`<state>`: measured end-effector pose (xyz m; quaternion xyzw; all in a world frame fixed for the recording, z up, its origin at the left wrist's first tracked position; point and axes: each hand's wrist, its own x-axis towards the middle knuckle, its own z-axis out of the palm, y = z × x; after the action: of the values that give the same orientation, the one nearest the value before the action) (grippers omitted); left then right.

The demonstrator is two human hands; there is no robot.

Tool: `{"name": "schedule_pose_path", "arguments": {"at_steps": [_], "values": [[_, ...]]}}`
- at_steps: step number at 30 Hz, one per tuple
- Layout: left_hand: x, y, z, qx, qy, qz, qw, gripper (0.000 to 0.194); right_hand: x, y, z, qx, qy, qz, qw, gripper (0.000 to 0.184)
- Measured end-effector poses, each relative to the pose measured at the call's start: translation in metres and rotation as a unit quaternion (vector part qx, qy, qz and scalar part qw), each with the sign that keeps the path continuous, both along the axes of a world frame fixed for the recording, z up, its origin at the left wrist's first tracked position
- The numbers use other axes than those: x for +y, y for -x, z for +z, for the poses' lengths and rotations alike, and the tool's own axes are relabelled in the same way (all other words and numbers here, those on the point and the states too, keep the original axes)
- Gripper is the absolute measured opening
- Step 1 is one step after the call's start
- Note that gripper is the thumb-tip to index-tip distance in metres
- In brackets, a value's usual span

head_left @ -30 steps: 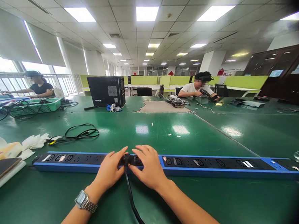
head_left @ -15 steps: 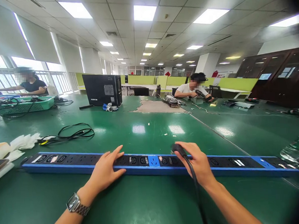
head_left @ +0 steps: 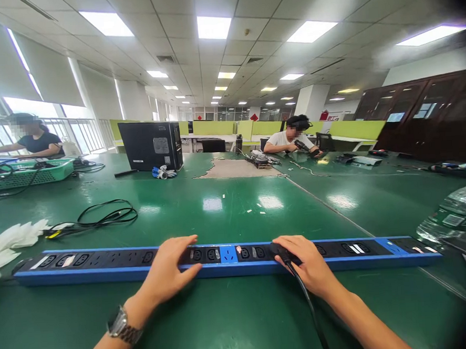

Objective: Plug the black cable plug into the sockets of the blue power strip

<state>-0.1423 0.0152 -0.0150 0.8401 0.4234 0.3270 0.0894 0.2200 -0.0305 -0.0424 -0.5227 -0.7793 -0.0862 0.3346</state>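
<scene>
A long blue and black power strip (head_left: 239, 269) lies across the green table in front of me, with rows of sockets along its top. My right hand (head_left: 307, 262) grips a black power plug (head_left: 284, 254) low at the strip, right of its blue middle socket. Whether the plug sits in a socket is hidden by my fingers. A thick black cord (head_left: 309, 301) runs from it down toward the bottom edge. My left hand (head_left: 171, 268) rests over the strip left of the middle, thumb and fingers apart, nothing between them.
Coiled black cable (head_left: 109, 213) lies beyond the strip at left, near white tissues (head_left: 19, 240). A water bottle (head_left: 454, 211) lies at right. Farther back stand a black computer case (head_left: 148, 145) and a green basket (head_left: 31, 174). Two people sit across the table and at far left.
My right hand has pulled the plug away from beside my left hand, carried it right, and lowered it onto another part of the strip. My left hand has stayed near its place, fingers apart.
</scene>
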Motion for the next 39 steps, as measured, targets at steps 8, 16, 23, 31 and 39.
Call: {"name": "schedule_pose_path", "arguments": {"at_steps": [8,16,23,31,39], "values": [[-0.005,-0.154,0.004,0.027,-0.041,-0.153,0.987,0.051,-0.010,-0.007,-0.028,-0.019,-0.051,-0.100,0.993,0.068],[-0.008,-0.189,0.008,-0.042,-0.038,-0.130,0.990,0.036,-0.007,-0.005,-0.029,-0.015,-0.044,-0.112,0.993,0.066],[0.011,-0.097,0.019,-0.191,0.000,-0.008,0.982,0.033,-0.008,0.000,-0.027,0.018,-0.023,-0.138,0.990,0.066],[0.005,-0.069,-0.002,-0.019,0.050,-0.048,0.997,0.036,-0.006,0.023,-0.019,0.064,-0.062,-0.119,0.989,0.050],[0.003,-0.072,-0.005,0.065,0.022,-0.076,0.995,0.065,0.011,0.095,0.007,0.030,-0.040,0.023,0.999,0.044]]}}
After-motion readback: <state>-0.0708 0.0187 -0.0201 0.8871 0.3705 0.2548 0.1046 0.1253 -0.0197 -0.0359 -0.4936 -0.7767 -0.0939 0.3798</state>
